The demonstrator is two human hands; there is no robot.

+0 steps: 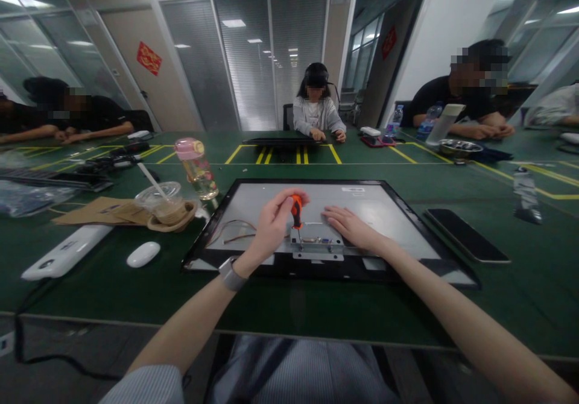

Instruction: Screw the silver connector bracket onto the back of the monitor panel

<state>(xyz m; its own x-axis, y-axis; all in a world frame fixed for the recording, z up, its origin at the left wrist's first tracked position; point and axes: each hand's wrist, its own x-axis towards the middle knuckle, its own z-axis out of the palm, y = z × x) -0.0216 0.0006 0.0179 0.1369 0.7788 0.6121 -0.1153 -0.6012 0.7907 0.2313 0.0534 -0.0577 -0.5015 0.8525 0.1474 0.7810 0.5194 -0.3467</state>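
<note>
A monitor panel with a black frame lies back side up on the green table in front of me. My left hand grips the orange and black handle of a screwdriver, held upright. Its shaft points down at the left part of a metal bracket with connector ports; the tip's exact contact is hard to see. My right hand lies flat on the panel and the bracket's right side, fingers stretched out. Thin cables curl on the panel's left part.
On the left are a white mouse, a white power strip, an iced drink cup and a pink-lidded bottle. A phone lies at right. Farther back, a metal bowl holds small parts; several people sit around.
</note>
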